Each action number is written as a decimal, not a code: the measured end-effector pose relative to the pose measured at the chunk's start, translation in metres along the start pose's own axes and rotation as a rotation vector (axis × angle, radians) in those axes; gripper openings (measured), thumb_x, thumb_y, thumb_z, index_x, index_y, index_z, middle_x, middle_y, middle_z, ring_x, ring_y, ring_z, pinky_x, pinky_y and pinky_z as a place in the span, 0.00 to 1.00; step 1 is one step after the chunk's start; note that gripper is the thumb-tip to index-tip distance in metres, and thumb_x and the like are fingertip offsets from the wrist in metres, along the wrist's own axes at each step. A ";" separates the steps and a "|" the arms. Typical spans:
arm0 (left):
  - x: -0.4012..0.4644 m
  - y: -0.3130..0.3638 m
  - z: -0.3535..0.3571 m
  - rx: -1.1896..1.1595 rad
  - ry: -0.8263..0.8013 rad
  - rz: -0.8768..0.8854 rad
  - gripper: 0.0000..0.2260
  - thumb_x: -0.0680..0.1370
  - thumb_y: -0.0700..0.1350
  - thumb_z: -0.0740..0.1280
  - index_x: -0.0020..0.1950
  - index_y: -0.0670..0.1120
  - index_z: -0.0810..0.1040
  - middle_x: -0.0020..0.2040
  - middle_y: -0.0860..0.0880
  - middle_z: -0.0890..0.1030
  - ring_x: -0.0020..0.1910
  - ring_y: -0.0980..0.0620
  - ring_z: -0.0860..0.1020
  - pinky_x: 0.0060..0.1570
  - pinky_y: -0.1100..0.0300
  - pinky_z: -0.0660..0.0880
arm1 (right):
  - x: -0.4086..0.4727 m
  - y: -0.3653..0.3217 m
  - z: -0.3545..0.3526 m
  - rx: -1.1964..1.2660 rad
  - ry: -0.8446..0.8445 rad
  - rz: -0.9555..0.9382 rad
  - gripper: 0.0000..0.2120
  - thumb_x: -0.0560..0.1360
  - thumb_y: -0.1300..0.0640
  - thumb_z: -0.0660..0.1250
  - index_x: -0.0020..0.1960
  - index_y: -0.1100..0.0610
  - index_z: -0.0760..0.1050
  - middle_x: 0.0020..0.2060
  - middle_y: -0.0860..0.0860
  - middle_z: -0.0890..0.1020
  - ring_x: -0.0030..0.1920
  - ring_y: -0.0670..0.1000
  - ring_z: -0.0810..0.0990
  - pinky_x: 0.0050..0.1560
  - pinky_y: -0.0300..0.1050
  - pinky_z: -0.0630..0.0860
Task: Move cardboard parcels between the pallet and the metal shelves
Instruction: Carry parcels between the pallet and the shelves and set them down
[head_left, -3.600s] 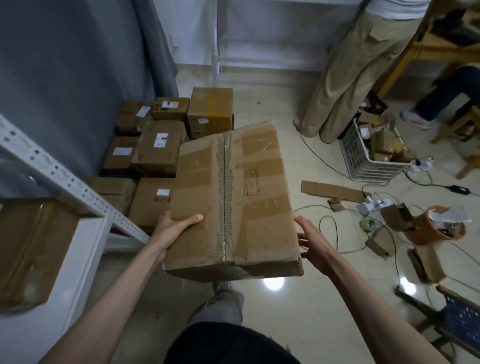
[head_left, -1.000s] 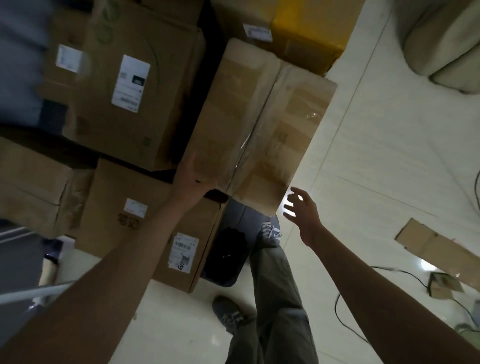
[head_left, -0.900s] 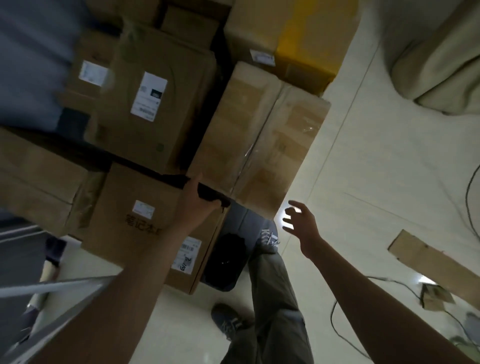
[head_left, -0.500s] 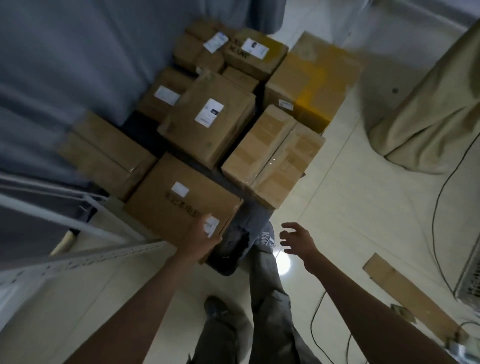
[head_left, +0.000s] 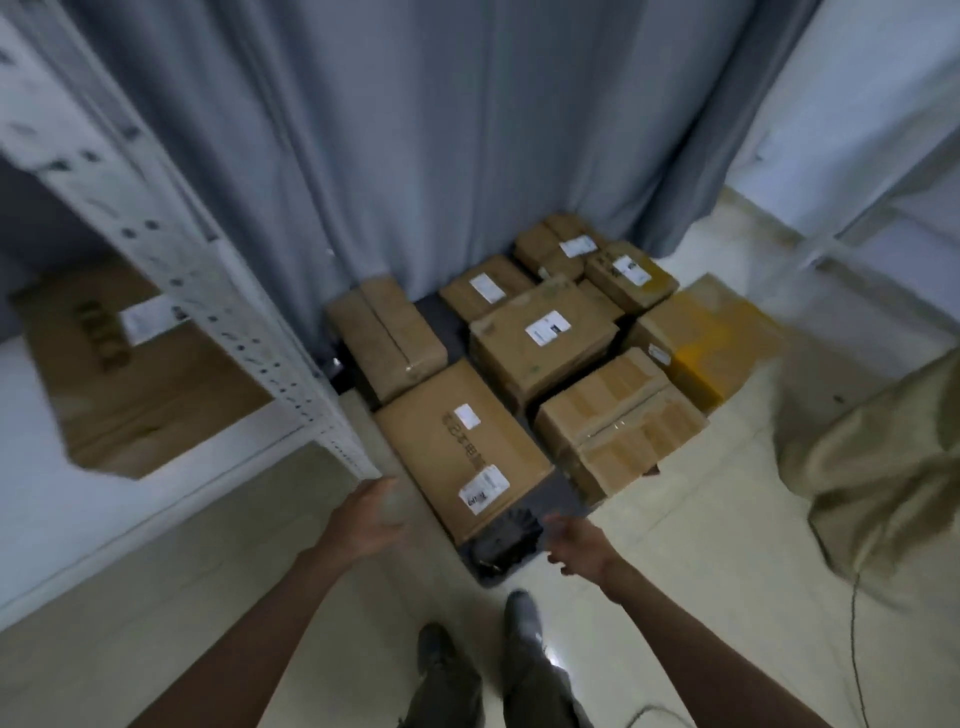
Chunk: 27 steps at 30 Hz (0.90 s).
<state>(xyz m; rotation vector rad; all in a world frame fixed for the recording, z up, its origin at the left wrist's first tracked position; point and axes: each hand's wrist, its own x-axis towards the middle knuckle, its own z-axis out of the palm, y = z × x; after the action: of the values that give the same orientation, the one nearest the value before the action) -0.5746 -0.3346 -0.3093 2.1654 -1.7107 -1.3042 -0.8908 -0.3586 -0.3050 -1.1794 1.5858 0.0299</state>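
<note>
The brown cardboard parcels sit packed together on a dark grey floor pallet at the foot of the long grey curtain, filling the middle of the view. Nearest the person is a large flat brown parcel with two white labels; at its 2 o'clock lies a tape-sealed brown parcel that overhangs the pallet's right edge. At 12 o'clock from the flat parcel is a squarer brown box with one white label, and at 11 o'clock a narrow taped brown box lies against the curtain. Further back, a box with a yellow patch sits at the right edge of the stack, with several smaller labelled boxes behind. The left hand hovers just off the near left corner of the flat parcel, blurred, holding nothing that can be made out, and whether its fingers are curled or loose cannot be told. The right hand hangs over the pallet's near corner with fingers spread and relaxed, touching nothing. At 9 o'clock from the pallet stands the white perforated metal shelf upright, and on the white shelf board behind it lies another large brown cardboard parcel. At 3 o'clock a beige trouser leg of another person stands on the pale glossy floor.
</note>
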 end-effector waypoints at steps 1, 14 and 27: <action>-0.013 -0.003 -0.007 -0.003 0.028 -0.035 0.34 0.75 0.49 0.74 0.78 0.47 0.64 0.76 0.45 0.66 0.74 0.46 0.67 0.70 0.54 0.67 | -0.001 -0.013 0.002 -0.041 -0.017 -0.043 0.10 0.80 0.59 0.66 0.50 0.44 0.70 0.45 0.48 0.76 0.35 0.42 0.78 0.36 0.28 0.74; -0.165 -0.034 -0.068 -0.104 0.430 -0.197 0.33 0.76 0.52 0.74 0.77 0.50 0.65 0.76 0.48 0.66 0.74 0.49 0.66 0.73 0.53 0.62 | -0.055 -0.156 0.047 -0.471 -0.176 -0.637 0.10 0.79 0.65 0.65 0.58 0.55 0.75 0.44 0.48 0.78 0.45 0.48 0.77 0.52 0.43 0.74; -0.274 -0.070 -0.184 -0.050 0.651 -0.176 0.31 0.74 0.53 0.75 0.74 0.50 0.69 0.73 0.48 0.70 0.70 0.48 0.70 0.69 0.50 0.68 | -0.155 -0.305 0.121 -0.432 -0.221 -0.901 0.16 0.77 0.62 0.70 0.65 0.59 0.76 0.45 0.53 0.79 0.48 0.52 0.79 0.51 0.48 0.78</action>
<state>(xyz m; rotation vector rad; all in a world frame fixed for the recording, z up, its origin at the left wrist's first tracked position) -0.4037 -0.1577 -0.0789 2.3807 -1.2354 -0.5418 -0.6114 -0.3424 -0.0745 -2.0632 0.7617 -0.0864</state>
